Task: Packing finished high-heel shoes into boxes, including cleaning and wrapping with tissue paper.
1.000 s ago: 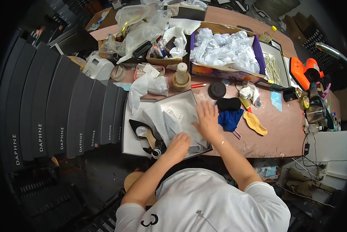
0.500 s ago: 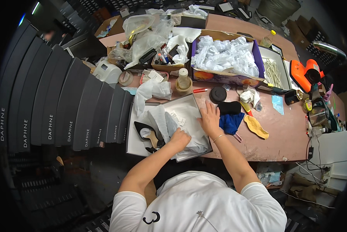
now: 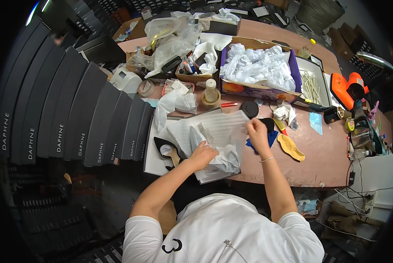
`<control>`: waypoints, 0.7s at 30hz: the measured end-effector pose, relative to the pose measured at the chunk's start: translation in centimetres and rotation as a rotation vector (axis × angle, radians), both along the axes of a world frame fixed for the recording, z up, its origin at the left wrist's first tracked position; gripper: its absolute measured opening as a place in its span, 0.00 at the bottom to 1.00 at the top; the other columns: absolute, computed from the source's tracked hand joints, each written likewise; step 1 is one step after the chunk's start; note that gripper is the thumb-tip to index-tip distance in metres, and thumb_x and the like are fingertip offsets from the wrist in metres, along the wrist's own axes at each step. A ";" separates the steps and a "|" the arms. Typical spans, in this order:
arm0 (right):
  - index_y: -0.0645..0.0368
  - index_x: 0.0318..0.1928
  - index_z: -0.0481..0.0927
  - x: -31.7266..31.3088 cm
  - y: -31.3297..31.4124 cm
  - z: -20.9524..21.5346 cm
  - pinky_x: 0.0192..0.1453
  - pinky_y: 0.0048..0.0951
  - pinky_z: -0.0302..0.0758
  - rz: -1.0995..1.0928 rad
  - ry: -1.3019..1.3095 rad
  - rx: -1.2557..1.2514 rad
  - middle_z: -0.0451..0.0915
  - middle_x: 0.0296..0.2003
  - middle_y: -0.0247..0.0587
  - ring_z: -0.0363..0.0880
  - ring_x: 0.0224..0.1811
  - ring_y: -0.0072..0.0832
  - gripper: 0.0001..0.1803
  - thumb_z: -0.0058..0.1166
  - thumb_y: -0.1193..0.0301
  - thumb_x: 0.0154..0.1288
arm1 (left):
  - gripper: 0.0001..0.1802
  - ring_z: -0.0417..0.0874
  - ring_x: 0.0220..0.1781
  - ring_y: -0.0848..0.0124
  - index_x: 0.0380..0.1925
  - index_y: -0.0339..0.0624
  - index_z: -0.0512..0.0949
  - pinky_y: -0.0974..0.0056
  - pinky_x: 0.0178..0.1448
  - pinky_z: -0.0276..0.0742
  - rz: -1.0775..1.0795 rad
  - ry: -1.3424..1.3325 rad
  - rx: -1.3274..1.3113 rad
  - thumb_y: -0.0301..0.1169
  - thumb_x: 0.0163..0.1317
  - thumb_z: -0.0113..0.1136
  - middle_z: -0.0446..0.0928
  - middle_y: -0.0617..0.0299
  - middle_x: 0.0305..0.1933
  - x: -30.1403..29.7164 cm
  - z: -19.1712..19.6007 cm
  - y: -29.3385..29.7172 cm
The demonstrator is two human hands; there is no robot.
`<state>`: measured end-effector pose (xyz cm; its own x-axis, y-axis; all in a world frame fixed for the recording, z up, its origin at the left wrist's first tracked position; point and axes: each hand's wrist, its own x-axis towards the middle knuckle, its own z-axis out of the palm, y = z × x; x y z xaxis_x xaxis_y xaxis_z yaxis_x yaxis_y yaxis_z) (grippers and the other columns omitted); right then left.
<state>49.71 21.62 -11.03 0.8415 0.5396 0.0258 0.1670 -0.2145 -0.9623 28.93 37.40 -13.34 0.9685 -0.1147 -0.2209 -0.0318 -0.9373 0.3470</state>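
In the shoe box at the table's front edge lies a black pointed slingback shoe on the left. White tissue paper is crumpled beside it. My right hand is closed in a pinch at the upper right corner of a thin translucent wrapping sheet, which stretches over the box. Bent over the tissue paper, my left hand has its fingers closed on it; the fingertips are partly hidden. A small white paper tag shows through the sheet.
A tall row of dark grey shoe boxes borders the left. Behind stand a purple carton of white crumpled paper and a glue bottle. Right of my hand lie a blue cloth, a brush and a yellow sponge.
My right hand has lifted from the box's right side and moved up and right, drawing the translucent sheet across. My left hand has shifted slightly, its fist loosening over the tissue paper.
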 end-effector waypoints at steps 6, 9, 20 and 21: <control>0.63 0.24 0.70 5.9 -2.5 3.0 0.25 0.24 0.64 -0.116 -0.161 -0.023 0.68 0.17 0.29 0.65 0.23 0.14 0.11 0.53 0.73 0.63 | 0.19 0.78 0.53 0.61 0.46 0.47 0.77 0.45 0.76 0.49 -0.085 0.000 -0.055 0.21 0.52 0.59 0.80 0.60 0.39 2.0 4.4 0.5; 0.63 0.25 0.71 7.4 -3.8 4.5 0.26 0.28 0.67 -0.087 -0.285 -0.105 0.72 0.17 0.34 0.69 0.21 0.20 0.10 0.53 0.73 0.61 | 0.17 0.78 0.53 0.62 0.45 0.47 0.78 0.45 0.77 0.47 -0.123 0.044 0.133 0.22 0.54 0.57 0.80 0.61 0.39 1.9 2.0 0.4; 0.66 0.53 0.73 -6.2 0.8 9.4 0.53 0.42 0.74 0.484 -0.231 -0.185 0.76 0.49 0.57 0.76 0.50 0.51 0.22 0.60 0.71 0.59 | 0.15 0.79 0.46 0.58 0.41 0.39 0.76 0.53 0.56 0.75 0.275 -0.064 -0.317 0.25 0.51 0.62 0.77 0.56 0.44 -4.3 3.9 -2.1; 0.68 0.56 0.71 -8.2 0.9 7.6 0.53 0.42 0.75 0.521 -0.358 -0.217 0.76 0.49 0.57 0.77 0.50 0.51 0.26 0.61 0.69 0.59 | 0.14 0.79 0.42 0.61 0.40 0.38 0.75 0.56 0.47 0.76 0.393 0.089 -0.414 0.28 0.54 0.63 0.77 0.54 0.44 -6.1 6.2 -2.5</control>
<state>41.50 22.52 -3.48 0.4288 0.8978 0.0998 0.6025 -0.2020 -0.7721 22.85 34.86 -7.10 0.9356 0.1553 -0.3171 0.3373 -0.6585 0.6727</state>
